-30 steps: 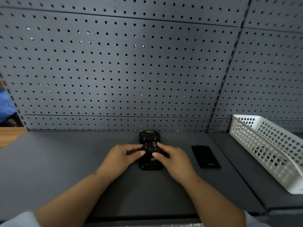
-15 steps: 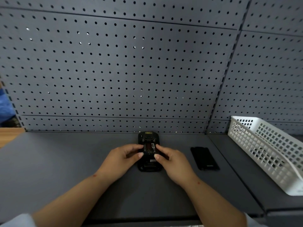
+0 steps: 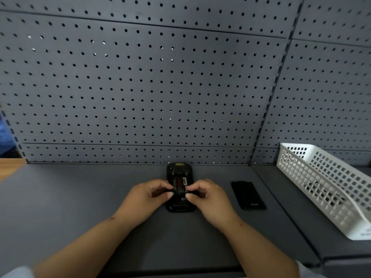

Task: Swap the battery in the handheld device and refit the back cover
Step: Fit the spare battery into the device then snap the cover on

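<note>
Both thumb/finger pairs pinch battery [image 3: 180, 185] edges, left hand [image 3: 147, 199] & right hand [image 3: 208, 199]; battery sits in open back of device [image 3: 179, 189], face-down on bench; cover [image 3: 248, 195] lies apart, right; prob. battery-swap step; next needs battery clear or seated, then cover.

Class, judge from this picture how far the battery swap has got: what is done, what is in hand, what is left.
Done: the flat black back cover is off, lying right of the black handheld device. In hand: the left hand and right hand pinch the labelled black battery at the open bay; going in or coming out, I cannot tell. Left: seating a battery and refitting the cover.
</note>
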`<state>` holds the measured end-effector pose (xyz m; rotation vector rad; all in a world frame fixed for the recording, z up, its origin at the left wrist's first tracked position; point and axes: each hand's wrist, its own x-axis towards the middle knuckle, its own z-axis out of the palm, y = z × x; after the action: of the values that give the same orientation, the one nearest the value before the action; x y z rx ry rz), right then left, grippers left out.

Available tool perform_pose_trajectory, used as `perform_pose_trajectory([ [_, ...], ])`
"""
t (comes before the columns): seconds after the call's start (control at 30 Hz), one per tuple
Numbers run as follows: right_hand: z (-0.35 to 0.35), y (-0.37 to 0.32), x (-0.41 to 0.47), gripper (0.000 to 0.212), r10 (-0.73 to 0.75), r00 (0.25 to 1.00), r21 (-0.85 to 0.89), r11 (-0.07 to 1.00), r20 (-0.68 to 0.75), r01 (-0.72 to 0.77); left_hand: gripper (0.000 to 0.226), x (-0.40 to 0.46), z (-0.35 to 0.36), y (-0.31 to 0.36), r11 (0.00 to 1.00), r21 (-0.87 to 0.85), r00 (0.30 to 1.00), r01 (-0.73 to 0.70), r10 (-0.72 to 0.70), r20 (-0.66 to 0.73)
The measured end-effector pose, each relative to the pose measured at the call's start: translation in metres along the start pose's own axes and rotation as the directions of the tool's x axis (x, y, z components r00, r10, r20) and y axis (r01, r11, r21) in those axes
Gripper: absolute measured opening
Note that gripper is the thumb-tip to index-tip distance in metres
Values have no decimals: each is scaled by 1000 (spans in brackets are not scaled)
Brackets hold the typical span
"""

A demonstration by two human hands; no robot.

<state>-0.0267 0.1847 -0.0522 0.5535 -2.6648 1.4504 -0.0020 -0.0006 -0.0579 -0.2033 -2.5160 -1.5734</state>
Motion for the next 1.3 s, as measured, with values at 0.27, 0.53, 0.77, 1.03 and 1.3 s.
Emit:
perform_pose_trajectory([
  [0.27, -1, -2, 1, 22, -26, 1000, -31, 999, -8, 25, 9, 1, 3, -7, 983, 167, 995, -80, 90, -51],
  [0.53, -1, -4, 0, 36, -15, 999, 8, 1000, -30, 16, 33, 0, 3, -4, 942, 315, 992, -110, 123, -20],
  [0.77, -3, -6, -1, 34, -24, 999, -27, 999, -21, 23, 39, -4, 1, 6, 929, 341, 989, -143, 147, 16],
  [1.03, -88, -4, 14, 23, 147, 988, 21, 989, 44, -148, 54, -5, -13, 5, 975, 214, 997, -64, 54, 54],
  [1.3, -153, 41, 31, 106, 567, 752, -755, 639, 337, -144, 126, 0, -21, 2, 858, 513, 944, 9, -176, 278],
])
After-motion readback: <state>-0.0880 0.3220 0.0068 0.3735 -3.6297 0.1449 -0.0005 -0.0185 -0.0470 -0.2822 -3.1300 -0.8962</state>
